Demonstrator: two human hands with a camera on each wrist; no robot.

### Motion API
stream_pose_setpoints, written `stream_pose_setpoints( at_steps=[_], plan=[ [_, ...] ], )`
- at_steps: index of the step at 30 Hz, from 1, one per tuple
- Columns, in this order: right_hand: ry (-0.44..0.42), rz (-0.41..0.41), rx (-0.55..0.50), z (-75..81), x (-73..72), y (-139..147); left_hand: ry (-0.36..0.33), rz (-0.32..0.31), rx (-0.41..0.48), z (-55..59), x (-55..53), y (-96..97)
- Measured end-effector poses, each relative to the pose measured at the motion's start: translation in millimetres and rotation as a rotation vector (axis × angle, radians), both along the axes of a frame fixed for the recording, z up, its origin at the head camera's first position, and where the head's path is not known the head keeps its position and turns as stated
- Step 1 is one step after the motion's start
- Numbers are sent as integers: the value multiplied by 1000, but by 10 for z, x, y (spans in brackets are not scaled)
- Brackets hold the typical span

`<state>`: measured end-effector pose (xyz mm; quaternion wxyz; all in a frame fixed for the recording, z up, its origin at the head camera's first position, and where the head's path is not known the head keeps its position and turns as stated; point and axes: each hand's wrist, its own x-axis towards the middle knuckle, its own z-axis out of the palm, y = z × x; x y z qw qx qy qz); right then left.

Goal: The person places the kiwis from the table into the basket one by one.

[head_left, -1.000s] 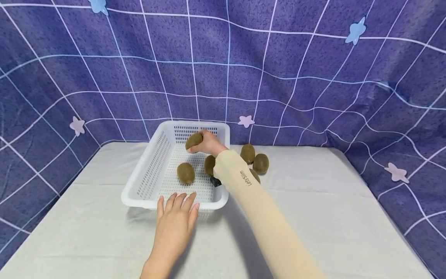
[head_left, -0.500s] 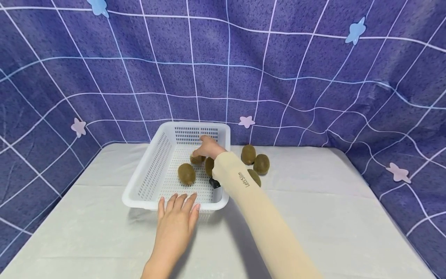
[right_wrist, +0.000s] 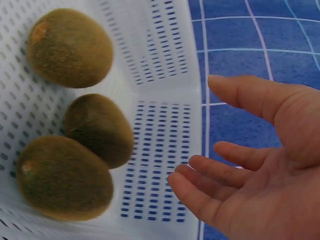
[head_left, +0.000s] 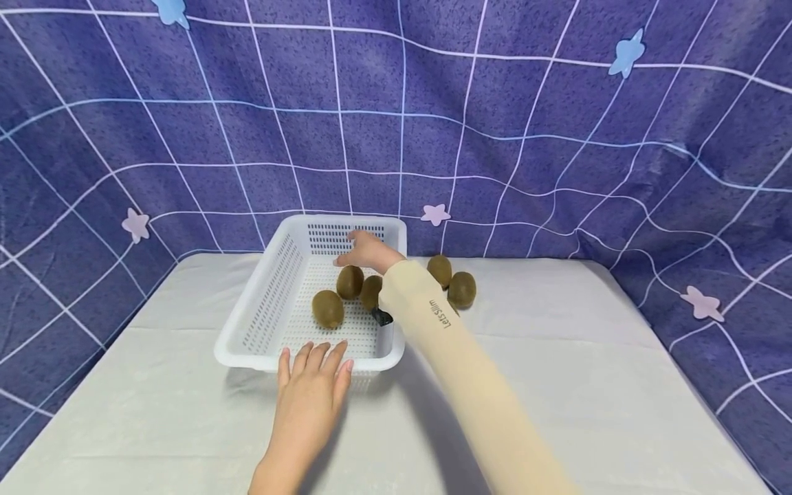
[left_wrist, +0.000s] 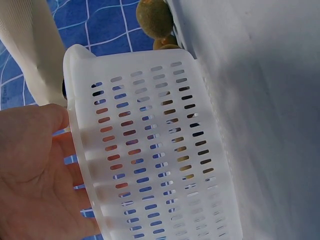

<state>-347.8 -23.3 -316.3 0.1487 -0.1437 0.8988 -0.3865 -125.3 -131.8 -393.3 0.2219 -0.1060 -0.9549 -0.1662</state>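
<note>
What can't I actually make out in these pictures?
Head view: the right side of the rightmost kiwi inside the basket, behind the sleeve.
Head view: what the black object is; the sleeve seems to cover part of it.
Left wrist view: most of the basket's contents, behind its slotted wall.
Right wrist view: the basket's whole outline, cut off by the picture's edges.

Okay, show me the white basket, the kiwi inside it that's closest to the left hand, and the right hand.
White basket (head_left: 275,292): head view, on its slotted left wall.
Kiwi (head_left: 327,309): head view, middle of its brown skin.
Right hand (right_wrist: 275,180): right wrist view, on the palm.
</note>
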Motion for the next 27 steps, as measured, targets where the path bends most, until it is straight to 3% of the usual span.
stream_pose_setpoints(
  at_steps=[7,18,27],
  plan=[
    [34,-2,-18,140,7,45,-9,-5,1,-2,-9,1],
    [98,-7,-99,234,55,149,1,-7,9,-18,-11,0],
    [131,16,-93,297,60,351,-8,-9,13,-23,-14,-4]
  ],
)
